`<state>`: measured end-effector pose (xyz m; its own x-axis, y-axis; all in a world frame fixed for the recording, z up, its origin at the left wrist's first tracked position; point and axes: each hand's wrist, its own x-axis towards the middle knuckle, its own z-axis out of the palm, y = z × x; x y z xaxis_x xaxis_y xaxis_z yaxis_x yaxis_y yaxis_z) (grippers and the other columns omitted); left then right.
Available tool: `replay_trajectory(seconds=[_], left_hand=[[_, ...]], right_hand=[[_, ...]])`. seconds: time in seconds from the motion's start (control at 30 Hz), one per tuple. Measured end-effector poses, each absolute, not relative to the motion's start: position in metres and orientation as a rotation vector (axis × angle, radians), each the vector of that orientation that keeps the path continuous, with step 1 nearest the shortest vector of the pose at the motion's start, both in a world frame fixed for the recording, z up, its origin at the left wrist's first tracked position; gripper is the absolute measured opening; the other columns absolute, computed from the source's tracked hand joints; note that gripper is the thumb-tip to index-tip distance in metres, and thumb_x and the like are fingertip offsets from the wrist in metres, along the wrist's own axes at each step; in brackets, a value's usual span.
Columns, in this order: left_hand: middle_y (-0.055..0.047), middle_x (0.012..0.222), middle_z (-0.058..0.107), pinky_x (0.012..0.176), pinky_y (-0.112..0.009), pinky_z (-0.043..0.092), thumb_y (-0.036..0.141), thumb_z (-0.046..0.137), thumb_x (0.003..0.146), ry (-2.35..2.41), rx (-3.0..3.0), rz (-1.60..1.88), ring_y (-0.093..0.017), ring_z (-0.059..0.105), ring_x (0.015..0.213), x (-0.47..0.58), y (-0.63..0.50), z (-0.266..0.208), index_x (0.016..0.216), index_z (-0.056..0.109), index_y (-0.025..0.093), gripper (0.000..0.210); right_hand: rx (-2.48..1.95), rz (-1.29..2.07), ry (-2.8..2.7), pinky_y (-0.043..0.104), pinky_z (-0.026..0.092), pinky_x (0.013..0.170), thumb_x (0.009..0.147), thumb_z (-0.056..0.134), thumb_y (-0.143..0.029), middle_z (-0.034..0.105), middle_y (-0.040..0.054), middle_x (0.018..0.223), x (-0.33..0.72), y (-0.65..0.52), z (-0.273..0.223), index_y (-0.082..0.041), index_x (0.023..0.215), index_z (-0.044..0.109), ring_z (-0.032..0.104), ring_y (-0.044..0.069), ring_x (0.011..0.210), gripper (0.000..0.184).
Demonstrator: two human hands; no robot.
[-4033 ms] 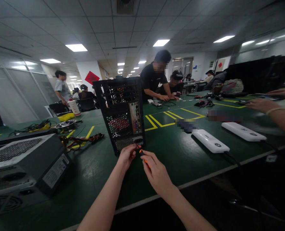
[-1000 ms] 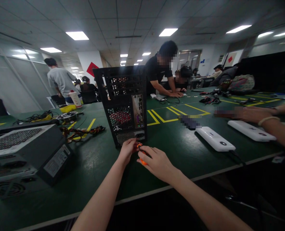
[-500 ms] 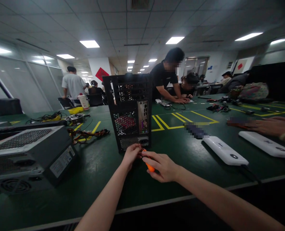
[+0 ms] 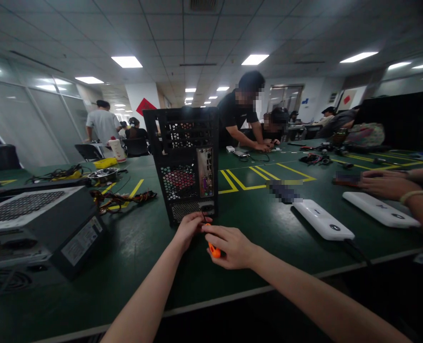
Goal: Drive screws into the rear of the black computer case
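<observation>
An upright black computer case [image 4: 211, 143] stands in front of me, its back panel with ports and mesh facing me. My right hand [image 4: 231, 245] is closed around the orange handle of a screwdriver [image 4: 215, 251]. A thin dark shaft points up from it toward the bottom of the case. At that lower edge, my left hand [image 4: 188, 231] is closed in a pinch beside the shaft. What lies between its fingertips is too small and partly hidden to make out. Whether the screwdriver's tip touches the case I cannot tell.
A grey power supply [image 4: 50, 228] sits at the left, with bundled cables [image 4: 125, 201] behind it. Two white power banks [image 4: 322, 220] lie at the right, near another person's hands [image 4: 390, 183]. Across the green table [image 4: 261, 271], another person [image 4: 242, 114] leans over small parts.
The whole view has shifted slightly, so things appear further left. My hands stay at the bottom of the case, and the screwdriver's handle has turned a little in my right hand.
</observation>
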<state>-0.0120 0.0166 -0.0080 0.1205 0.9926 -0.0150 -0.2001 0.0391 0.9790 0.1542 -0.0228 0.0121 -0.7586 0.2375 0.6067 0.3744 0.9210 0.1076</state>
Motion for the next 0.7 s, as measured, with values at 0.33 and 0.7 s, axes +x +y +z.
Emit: replay_trajectory(seconds=[0.33, 0.7], left_hand=[[-0.008, 0.074, 0.062, 0.049, -0.018, 0.038, 0.018, 0.053, 0.065, 0.999, 1.078, 1.197, -0.008, 0.052, 0.054, -0.011, 0.02, -0.011, 0.089, 0.056, 0.009, 0.026], [-0.008, 0.076, 0.061, 0.049, -0.019, 0.038, 0.02, 0.053, 0.066, 0.979, 1.085, 1.185, -0.009, 0.053, 0.055, -0.012, 0.015, -0.008, 0.089, 0.055, 0.009, 0.026]], right_hand=[[-0.398, -0.447, -2.391, 0.027, 0.043, 0.067, 0.079, 0.045, -0.033, 0.054, 0.0065, 0.1, 0.139, -0.017, 0.006, -0.018, 0.088, 0.05, 0.052, 0.015, 0.081, 0.019], [-0.429, -0.361, -2.422, 0.028, 0.043, 0.076, 0.077, 0.045, -0.033, 0.046, 0.011, 0.115, 0.142, -0.029, 0.009, -0.015, 0.107, 0.044, 0.048, 0.018, 0.098, 0.036]])
